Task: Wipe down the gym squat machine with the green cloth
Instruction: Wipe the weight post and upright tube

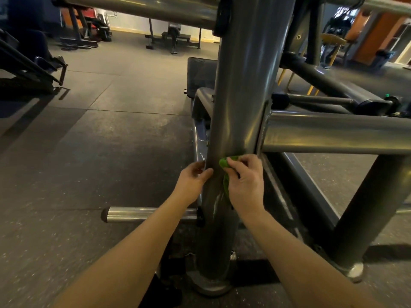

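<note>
Green cloth pinched by right hand mid-wipe on post, left hand rested open beside; lower part's probably next.

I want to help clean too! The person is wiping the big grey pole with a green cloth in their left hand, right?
Not quite. The green cloth is in the right hand, not the left. The head view shows the left hand holding no cloth, just touching the big grey pole beside it.
</note>
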The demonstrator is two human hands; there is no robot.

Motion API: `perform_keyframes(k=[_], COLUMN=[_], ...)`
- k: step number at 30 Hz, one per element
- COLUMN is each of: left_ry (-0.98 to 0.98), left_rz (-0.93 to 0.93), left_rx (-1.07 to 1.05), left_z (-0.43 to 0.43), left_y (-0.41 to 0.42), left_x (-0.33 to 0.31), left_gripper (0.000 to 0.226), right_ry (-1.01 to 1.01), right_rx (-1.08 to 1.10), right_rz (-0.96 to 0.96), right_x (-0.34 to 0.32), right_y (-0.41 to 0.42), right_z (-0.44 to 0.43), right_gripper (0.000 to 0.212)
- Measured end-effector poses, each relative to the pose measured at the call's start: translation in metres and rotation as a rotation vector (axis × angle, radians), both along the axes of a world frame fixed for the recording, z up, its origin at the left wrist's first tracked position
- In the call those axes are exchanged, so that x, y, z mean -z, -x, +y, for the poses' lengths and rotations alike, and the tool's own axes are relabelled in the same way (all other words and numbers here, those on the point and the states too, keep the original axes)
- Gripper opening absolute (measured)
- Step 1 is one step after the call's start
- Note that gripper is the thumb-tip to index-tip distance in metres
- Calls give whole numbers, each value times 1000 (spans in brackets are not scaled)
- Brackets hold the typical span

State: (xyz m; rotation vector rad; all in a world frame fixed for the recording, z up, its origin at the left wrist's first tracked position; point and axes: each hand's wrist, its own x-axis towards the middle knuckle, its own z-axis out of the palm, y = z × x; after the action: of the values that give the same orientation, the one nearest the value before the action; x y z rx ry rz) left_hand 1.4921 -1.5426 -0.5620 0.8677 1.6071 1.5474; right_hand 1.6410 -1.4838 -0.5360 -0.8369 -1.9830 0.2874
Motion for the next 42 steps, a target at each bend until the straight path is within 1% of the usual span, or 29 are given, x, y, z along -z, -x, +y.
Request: perform_keyframes(k=[1,3,5,7,9,10,12,13,16,18,21,23,26,28,30,33,35,37,40,42], left_ry=[-3,-5,11,19,31,35,27,19,-6,-23,-26,-29,-29,-25,-32,-41,-41,-29,-35,-41], left_rz=[19,30,49,58,23,14,-10,-28,-35,-22,-48,-73,-102,-98,-104,-79,-79,-82,-62,-53], left_rx=[10,11,7,27,42,49,43,43,43,28,14,19,46,64,57,24,24,33,3,2], left_z=[2,6,9,8,8,7,7,8,9,10,8,8,9,8,9,10,9,10,11,12], left_y=[1,5,8,11,13,13,15,15,14,13,10,10,12,13,13,12,13,11,10,11], left_x=[3,8,11,15,17,17,20,21,27,28,27,26,27,29,31,33,33,32,34,36], left_gripper=[34,27,26,32,38,39,36,34,36,38,37,35,32,33,36,42,42,41,38,35], right_ry=[-34,-37,63,142,134,110,37,3,-44,-5,97,81,10,-5,16,161,213,135,18,1], right_rx=[9,45,74,78,82,77,60,44,18,24,26,21,57,67,54,36,46,72,55,25], right_rz=[-45,-171,-261,-260,-216,-165,-43,-14,10,3,-127,-145,-49,-24,-40,-178,-230,-185,-47,-24], right_x=[14,49,83,94,79,64,30,19,21,44,69,55,5,-10,7,52,59,37,-11,-13], right_y=[1,0,-4,-3,0,1,4,4,4,-1,-10,-9,1,4,-2,-23,-25,-14,6,8], right_z=[-2,-10,-24,-30,-24,-19,-9,-4,1,-4,-18,-13,5,10,6,-14,-18,-10,5,8], right_gripper=[12,8,11,13,11,9,5,4,4,6,9,9,4,3,6,8,7,6,4,5])
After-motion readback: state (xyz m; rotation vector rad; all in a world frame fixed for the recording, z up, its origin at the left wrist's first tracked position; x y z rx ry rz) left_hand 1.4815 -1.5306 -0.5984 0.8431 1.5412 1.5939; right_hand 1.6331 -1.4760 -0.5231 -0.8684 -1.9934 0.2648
